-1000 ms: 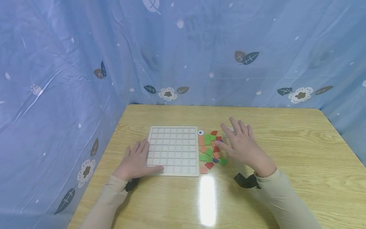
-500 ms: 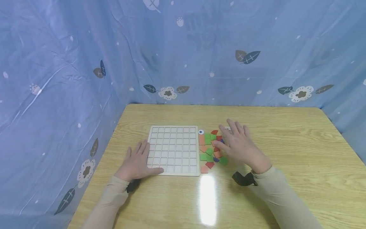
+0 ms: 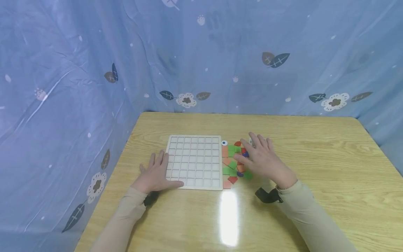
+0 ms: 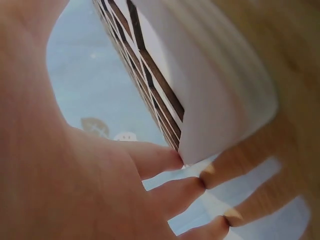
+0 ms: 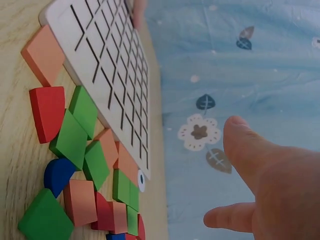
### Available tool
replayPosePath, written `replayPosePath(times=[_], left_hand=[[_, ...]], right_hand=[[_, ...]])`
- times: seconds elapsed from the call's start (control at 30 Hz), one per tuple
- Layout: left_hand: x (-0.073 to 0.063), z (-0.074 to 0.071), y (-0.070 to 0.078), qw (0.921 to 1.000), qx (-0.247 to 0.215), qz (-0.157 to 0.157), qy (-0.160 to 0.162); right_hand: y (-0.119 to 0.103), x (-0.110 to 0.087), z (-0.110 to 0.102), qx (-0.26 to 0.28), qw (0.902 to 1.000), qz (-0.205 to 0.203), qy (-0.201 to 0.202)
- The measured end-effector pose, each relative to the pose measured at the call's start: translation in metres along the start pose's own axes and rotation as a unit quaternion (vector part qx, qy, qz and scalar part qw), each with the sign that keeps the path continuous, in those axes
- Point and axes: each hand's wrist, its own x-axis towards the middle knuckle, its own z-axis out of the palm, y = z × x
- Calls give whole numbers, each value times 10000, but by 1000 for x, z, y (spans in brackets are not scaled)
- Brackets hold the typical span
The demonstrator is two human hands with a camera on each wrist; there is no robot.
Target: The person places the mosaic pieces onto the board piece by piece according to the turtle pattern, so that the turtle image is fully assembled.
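Note:
A white board [image 3: 198,159] with a square grid of shallow cells lies flat on the table. My left hand [image 3: 152,175] is at its left side, fingers straight along the edge and thumb at the front left corner. In the left wrist view, fingertips [image 4: 172,159] are right at the corner of the board. Beside the board's right edge lie flat coloured pieces: green squares [image 5: 69,140], orange squares, red quarter-rounds [image 5: 47,114] and blue half-rounds [image 5: 58,175]. A white round eye piece [image 3: 224,143] is at their back. My right hand [image 3: 266,161] hovers over their right side, fingers spread, holding nothing.
Behind the right hand's fingers a small white printed item [image 3: 250,141] shows in part. The wooden table [image 3: 321,157] reaches back to a blue patterned curtain [image 3: 236,63], which also hangs along the left side. Black straps [image 3: 268,196] are on both wrists.
My left hand and the board have shifted slightly right, along with the coloured pieces. Over the last second my right hand has drawn a little left and nearer to me, still spread.

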Motion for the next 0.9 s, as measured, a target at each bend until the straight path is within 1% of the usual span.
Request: replayPosePath(times=[0.2, 0.37, 0.47, 0.57, 0.67, 0.77, 0.9], left_hand=[[1, -5, 5, 9999, -5, -120, -94], [3, -6, 6, 9995, 118, -169, -248], [4, -7, 7, 9992, 145, -187, -325], [5, -8, 8, 9991, 180, -175, -335], [6, -9, 8, 9990, 246, -166, -325], [8, -10, 8, 9989, 304, -156, -318], [10, -9, 9, 9987, 315, -165, -359]], right_hand=[[1, 5, 2, 7, 10000, -15, -24], [-1, 16, 4, 45, 9999, -95, -77], [-1, 27, 6, 11, 9996, -276, 48], [0, 42, 9, 68, 9984, -508, 218], [-1, 56, 11, 227, 9972, -686, 213], [-3, 69, 14, 203, 9976, -653, 73], [-5, 85, 19, 52, 9987, -484, -133]])
